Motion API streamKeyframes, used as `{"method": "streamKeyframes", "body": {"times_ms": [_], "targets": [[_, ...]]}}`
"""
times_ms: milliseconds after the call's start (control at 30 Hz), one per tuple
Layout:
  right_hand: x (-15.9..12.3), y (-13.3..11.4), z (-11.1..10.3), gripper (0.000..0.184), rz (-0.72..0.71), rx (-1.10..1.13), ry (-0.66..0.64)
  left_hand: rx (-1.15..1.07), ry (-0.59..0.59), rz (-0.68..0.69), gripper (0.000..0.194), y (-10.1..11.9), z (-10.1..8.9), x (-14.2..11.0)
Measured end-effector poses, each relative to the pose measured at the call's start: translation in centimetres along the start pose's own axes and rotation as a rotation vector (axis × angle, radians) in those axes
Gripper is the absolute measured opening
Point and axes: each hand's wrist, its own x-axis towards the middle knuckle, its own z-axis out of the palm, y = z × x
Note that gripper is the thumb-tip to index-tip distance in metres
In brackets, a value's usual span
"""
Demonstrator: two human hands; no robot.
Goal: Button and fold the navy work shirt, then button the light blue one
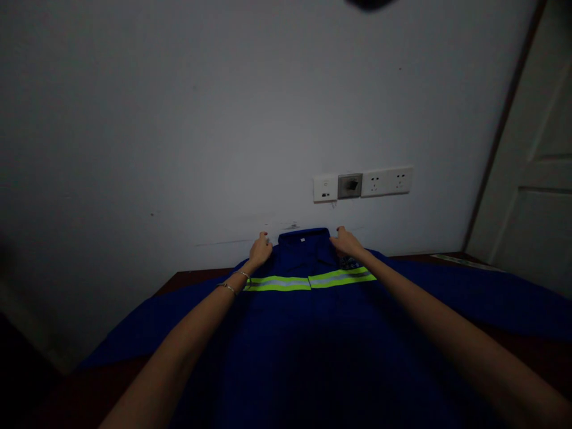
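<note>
A blue work jacket (295, 316) with yellow-green and silver reflective bands lies spread front up, its collar at the far side by the wall. My left hand (260, 250), with bracelets at the wrist, is closed on the fabric at the shoulder left of the collar. On the collar's other side, my right hand (347, 243) pinches the jacket at the right shoulder, thumb and fingers drawn together. Both sleeves stretch outward, one to each side. The jacket's lower part is in deep shadow, and my forearms cover some of its sides.
Under the jacket is a dark red table (190, 278), set against a pale wall (201, 131). Sockets and switches (384, 182) are mounted on the wall just above the collar. A panelled door (531, 179) stands at the right. A flat strip (465, 262) lies near the back right edge.
</note>
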Motion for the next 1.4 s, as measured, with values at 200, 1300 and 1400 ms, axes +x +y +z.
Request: {"method": "streamKeyframes", "body": {"times_ms": [200,1300,1400], "targets": [[-4.1,3.9,-0.5,0.034,-0.086,-0.201,-0.028,0.242,-0.101,0.077,0.027,-2.4,0.1,-4.8],[-13.5,6.2,6.0,0.053,-0.243,-0.315,-0.176,0.329,-0.397,0.198,0.055,-5.8,3.1,-14.5],[-13.3,5.0,6.0,0.051,-0.251,-0.316,-0.124,0.255,-0.422,0.231,0.054,-5.5,2.0,-14.4]]}}
